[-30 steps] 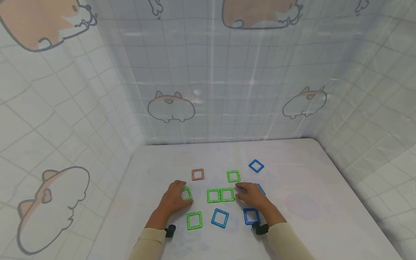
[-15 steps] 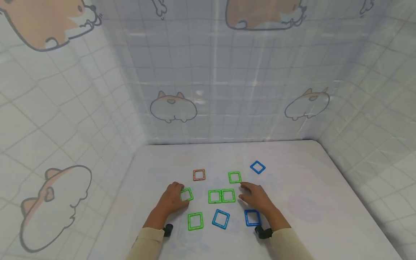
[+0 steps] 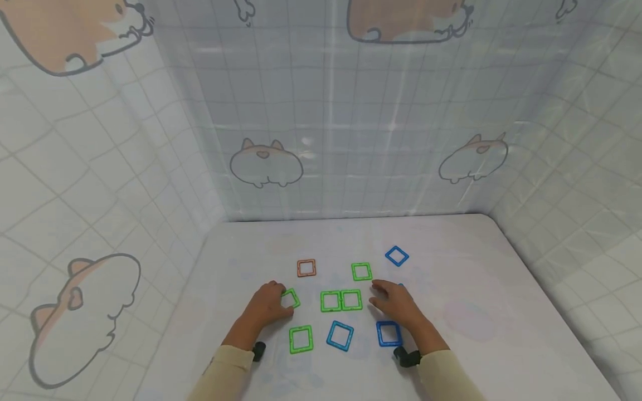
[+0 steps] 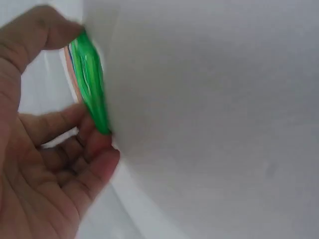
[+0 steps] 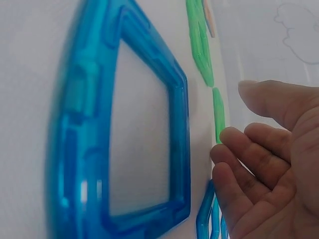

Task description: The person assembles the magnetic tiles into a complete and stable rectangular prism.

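Observation:
In the head view, my left hand (image 3: 264,303) grips a green square magnetic tile (image 3: 296,297) at the left, partly hidden by the fingers. The left wrist view has the thumb on one end of this green tile (image 4: 90,79) and fingertips on the other. Two green tiles (image 3: 341,309) lie joined side by side at the middle. Just right of them is my right hand (image 3: 398,303), its fingers loosely bent and holding nothing. A blue tile peeks out from behind that hand. The right wrist view shows a light-blue tile (image 5: 179,149) close to the camera.
On the white table (image 3: 241,239) lie an orange tile (image 3: 298,268), a green tile (image 3: 353,272) and a blue tile (image 3: 391,260) farther back. Nearer are a green tile (image 3: 292,341), a light-blue tile (image 3: 329,333) and a dark-blue tile (image 3: 381,335). Patterned curtains surround the table.
My right hand has shifted slightly to the right, away from the joined green tiles. The green tile in my left hand has turned a little.

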